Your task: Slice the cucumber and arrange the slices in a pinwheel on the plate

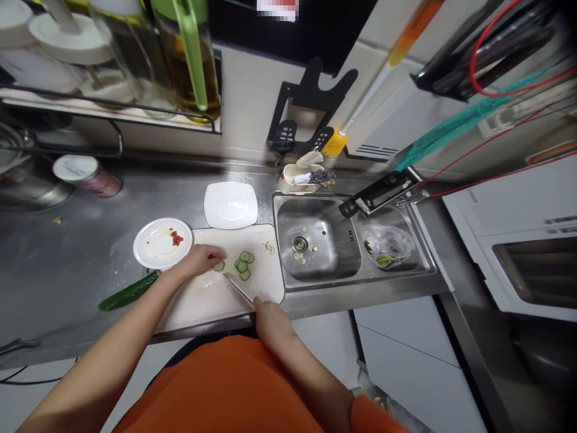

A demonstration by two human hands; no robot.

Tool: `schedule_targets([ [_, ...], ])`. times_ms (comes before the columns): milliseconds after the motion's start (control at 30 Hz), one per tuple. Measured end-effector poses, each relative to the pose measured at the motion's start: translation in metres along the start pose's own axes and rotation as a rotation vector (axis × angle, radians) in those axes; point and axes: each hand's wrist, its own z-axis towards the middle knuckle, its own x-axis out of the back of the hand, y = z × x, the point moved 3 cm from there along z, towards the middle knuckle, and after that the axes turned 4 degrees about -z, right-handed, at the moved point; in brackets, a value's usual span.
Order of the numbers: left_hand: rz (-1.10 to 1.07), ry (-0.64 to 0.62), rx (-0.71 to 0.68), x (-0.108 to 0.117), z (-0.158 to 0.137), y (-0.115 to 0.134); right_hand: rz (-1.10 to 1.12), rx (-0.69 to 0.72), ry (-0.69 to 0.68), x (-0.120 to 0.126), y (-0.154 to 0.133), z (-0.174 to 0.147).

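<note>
My right hand [271,319] is closed round the handle of a knife [240,290], whose blade points up and left across the white cutting board [198,308]. Over the board's left half, my left hand [205,260] has its fingers bent together beside a cucumber slice [219,266]; whether they grip it is hard to tell. A loose group of cucumber slices [244,264] lies right of the blade. Thin green shreds [269,247] rest near the board's upper right corner. Left of the board lies a larger piece of cucumber [128,293], partly behind my left forearm.
A white plate with red bits [155,243] stands left of the board, and a square white plate [231,205] behind it. To the right is a steel sink [333,258] with slices near its drain and a plastic bag [390,243] in the smaller basin. Oil bottles [189,66] stand on a rack above.
</note>
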Motion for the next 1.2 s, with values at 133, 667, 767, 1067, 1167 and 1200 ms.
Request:
schedule_targets([
  [133, 0.119, -0.007, -0.068, 0.002, 0.002, 0.001, -0.004, 0.006, 0.011, -0.001, 0.000, 0.001],
  [667, 0.193, 0.477, 0.048, -0.046, -0.044, -0.015, 0.021, -0.042, 0.032, 0.002, -0.017, 0.006],
  [767, 0.167, 0.486, 0.062, -0.046, -0.043, -0.015, 0.011, -0.036, 0.049, 0.005, -0.025, 0.011],
  [1067, 0.152, 0.479, 0.055, -0.045, -0.042, -0.018, 0.002, -0.036, 0.051, 0.010, -0.036, 0.018],
  [1167, 0.144, 0.481, 0.068, -0.044, -0.042, -0.018, -0.004, -0.044, 0.055, 0.011, -0.037, 0.018],
  [1200, 0.142, 0.482, 0.067, -0.044, -0.042, -0.018, -0.003, -0.048, 0.056, 0.011, -0.038, 0.018],
])
